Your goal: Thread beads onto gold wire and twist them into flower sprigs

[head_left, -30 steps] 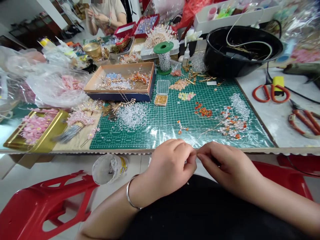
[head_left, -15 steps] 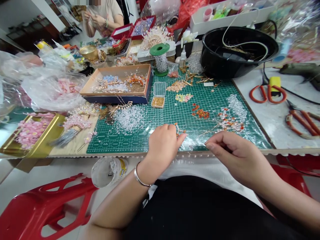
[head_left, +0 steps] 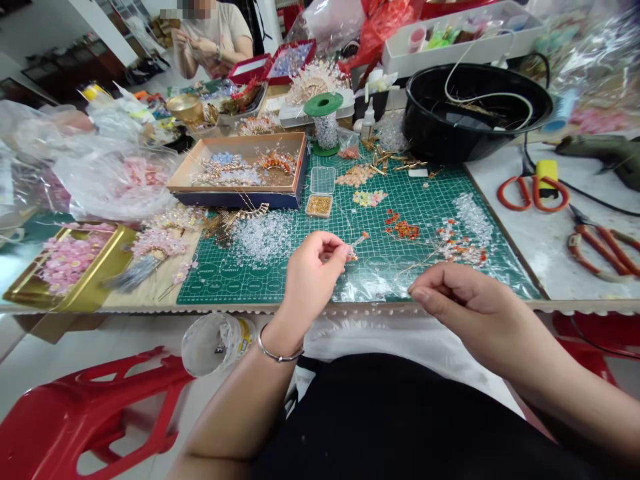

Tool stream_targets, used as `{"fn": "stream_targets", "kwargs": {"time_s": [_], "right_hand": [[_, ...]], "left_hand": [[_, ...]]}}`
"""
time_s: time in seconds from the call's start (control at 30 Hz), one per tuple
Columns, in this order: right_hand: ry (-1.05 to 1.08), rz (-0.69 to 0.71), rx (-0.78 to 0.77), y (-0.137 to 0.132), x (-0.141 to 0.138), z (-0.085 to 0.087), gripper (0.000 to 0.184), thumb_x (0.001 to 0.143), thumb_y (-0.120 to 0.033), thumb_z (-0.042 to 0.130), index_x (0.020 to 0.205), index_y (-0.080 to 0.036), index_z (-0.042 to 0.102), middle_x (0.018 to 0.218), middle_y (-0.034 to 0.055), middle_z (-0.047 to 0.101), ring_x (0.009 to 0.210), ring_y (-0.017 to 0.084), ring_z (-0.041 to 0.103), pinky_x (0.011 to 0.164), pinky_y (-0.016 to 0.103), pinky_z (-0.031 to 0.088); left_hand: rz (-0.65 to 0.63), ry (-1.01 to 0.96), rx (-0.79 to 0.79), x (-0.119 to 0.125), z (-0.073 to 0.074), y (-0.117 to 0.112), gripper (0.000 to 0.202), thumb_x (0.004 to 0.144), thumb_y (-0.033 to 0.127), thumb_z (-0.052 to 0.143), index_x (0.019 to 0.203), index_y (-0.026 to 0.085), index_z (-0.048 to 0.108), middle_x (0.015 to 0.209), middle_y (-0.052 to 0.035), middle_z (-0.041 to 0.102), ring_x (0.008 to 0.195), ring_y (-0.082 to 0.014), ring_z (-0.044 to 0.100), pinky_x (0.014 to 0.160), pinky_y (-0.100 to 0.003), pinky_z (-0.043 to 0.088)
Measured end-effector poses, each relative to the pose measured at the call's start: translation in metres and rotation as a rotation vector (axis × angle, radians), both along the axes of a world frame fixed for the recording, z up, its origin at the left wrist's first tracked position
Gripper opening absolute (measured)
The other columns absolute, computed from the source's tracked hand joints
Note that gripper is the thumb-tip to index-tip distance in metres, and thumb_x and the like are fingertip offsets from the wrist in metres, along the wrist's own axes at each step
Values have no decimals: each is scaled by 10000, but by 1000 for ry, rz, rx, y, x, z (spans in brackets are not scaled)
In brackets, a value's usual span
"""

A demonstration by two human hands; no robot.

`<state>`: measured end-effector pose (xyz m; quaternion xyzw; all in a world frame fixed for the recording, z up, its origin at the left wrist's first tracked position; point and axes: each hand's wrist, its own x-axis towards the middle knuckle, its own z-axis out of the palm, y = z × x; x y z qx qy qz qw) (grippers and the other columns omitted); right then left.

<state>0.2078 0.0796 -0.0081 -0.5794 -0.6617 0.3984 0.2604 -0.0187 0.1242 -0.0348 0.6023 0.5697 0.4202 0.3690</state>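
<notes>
sprig, small, orange and pale, detail blurry, pokes out right of left hand, grip pinched on it; right hand pinched closed, contents unclear.

The left grip, a bare human hand, extends forward of the torso with its back turned outward. The left thumb presses against the index fingertip in a pinch; the remaining fingers curl. A thin, rigid, silver-coloured bangle encircles the left wrist. The bare left forearm slopes up and inward from a bent elbow. The right grip, also a bare human hand, points inward, apart from the left. Its thumb and index finger meet at the tips; the other fingers fold inward. The bare right forearm enters from the lower right.
</notes>
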Motion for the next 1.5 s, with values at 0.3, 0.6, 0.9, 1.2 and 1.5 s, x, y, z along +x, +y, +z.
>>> {"fn": "stream_targets", "kwargs": {"time_s": [0.3,0.6,0.9,1.2,1.5], "right_hand": [[-116,95,179,-6,-25,32,211,941,-329,523,756,-260,596,652,9,657,574,183,579,533,305,418],[-244,58,349,-9,-37,25,207,952,-333,500,833,-244,645,729,44,741,631,225,688,570,328,438],[-287,-16,386,-10,-42,22,217,953,-363,513,837,-250,658,721,59,732,632,244,675,557,339,424],[-27,-39,56,-2,-30,22,299,926,-516,608,805,-261,704,755,37,711,710,219,646,601,322,473],[486,61,-398,10,-20,14,322,803,-528,794,913,-237,710,595,-60,533,460,84,360,434,241,264]], "left_hand": [[-61,-307,-56,13,27,-29,70,864,228,684,834,190,634,795,-16,720,691,-128,682,652,-273,606],[-110,-271,13,17,38,-54,50,887,240,688,879,197,664,833,-23,716,705,-132,680,611,-245,594],[-112,1,346,17,33,-59,59,923,162,648,932,216,670,884,-12,752,819,-140,714,727,-271,599],[-143,106,495,13,28,-58,74,933,134,631,937,208,643,865,-14,746,790,-132,706,706,-269,571],[-201,-69,283,11,34,-63,96,892,111,660,893,207,655,850,-8,741,768,-125,701,695,-249,575]]}}
